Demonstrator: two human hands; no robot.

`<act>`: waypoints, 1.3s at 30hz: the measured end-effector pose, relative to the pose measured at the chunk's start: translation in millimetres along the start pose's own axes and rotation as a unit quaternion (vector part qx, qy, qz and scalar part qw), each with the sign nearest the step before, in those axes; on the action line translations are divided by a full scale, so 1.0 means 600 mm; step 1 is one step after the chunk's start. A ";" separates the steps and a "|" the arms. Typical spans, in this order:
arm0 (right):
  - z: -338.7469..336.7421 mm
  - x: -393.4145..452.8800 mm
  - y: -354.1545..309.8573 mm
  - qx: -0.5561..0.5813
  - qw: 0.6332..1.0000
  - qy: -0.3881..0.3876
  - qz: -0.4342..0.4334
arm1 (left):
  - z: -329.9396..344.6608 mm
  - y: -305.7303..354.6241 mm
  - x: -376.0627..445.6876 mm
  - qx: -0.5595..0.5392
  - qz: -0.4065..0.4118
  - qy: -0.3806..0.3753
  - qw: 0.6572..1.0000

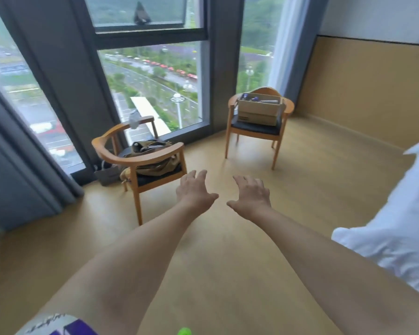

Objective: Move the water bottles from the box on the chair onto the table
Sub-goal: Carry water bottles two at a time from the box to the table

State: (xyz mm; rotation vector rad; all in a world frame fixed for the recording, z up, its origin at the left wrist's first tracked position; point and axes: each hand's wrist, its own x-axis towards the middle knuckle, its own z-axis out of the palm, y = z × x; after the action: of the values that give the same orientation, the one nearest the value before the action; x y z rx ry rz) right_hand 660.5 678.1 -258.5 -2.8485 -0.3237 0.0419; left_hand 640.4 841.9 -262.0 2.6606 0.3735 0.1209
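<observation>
A brown cardboard box [258,109] sits on the black seat of a wooden chair [257,128] by the window at the far right. Bottles lie inside it; a dark purple cap [246,95] and a pale bottle body [267,101] show above the rim. My left hand [194,189] and my right hand [250,193] are stretched out side by side over the floor, palms down, fingers spread and holding nothing. Both are well short of the box. No table is in view.
A second wooden chair [140,160] at the left holds an olive bag [155,153], with a grey bag [107,174] on the floor beside it. White bedding [397,213] juts in from the right. Grey curtains [22,177] hang at left. Wooden floor [228,250] lies between me and the chairs.
</observation>
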 end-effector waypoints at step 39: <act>-0.018 1.122 0.331 0.098 0.974 0.006 0.206 | 0.270 0.338 1.186 0.002 0.158 -0.122 0.980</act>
State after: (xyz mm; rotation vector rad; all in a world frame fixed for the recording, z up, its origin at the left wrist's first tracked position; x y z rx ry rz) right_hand 1360.1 640.1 -300.5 -2.6667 0.2660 0.1304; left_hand 1395.7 798.7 -300.2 2.6781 -0.1293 -0.1100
